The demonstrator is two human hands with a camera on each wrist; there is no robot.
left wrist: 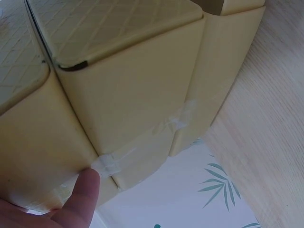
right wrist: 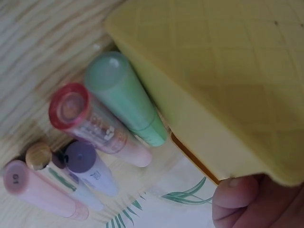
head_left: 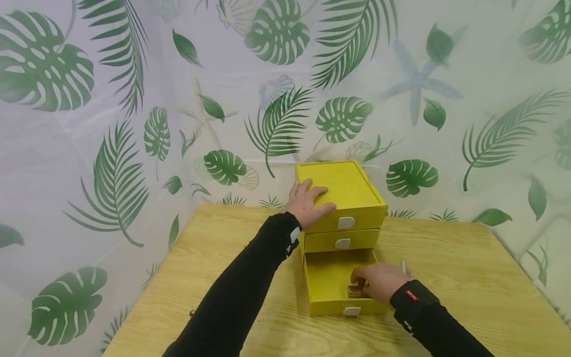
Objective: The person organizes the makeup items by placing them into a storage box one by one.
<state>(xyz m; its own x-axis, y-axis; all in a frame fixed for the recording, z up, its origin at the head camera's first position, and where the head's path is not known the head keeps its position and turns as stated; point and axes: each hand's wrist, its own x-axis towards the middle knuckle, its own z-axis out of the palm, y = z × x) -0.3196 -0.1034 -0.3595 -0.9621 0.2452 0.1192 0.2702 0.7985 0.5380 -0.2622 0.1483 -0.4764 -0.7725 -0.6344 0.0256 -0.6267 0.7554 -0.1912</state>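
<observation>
A yellow three-drawer box (head_left: 352,188) stands at the back of a wooden table (head_left: 446,277). My left hand (head_left: 310,201) lies flat on its lid with the fingers straight; the left wrist view shows the thumb (left wrist: 80,199) against the box's side (left wrist: 133,95). The bottom drawer (head_left: 327,277) is pulled out. My right hand (head_left: 366,283) reaches into its right front corner, fingers curled round a small gold-brown object (head_left: 355,290). In the right wrist view, fingertips (right wrist: 247,199) sit under the yellow drawer wall (right wrist: 213,71).
The top and middle drawers (head_left: 341,240) are shut. Several cosmetic tubes lie on the table beside the drawer: a green one (right wrist: 126,97), a red-capped one (right wrist: 95,123), a purple-capped one (right wrist: 88,166) and a pink one (right wrist: 38,190). Leaf-print curtains enclose the table.
</observation>
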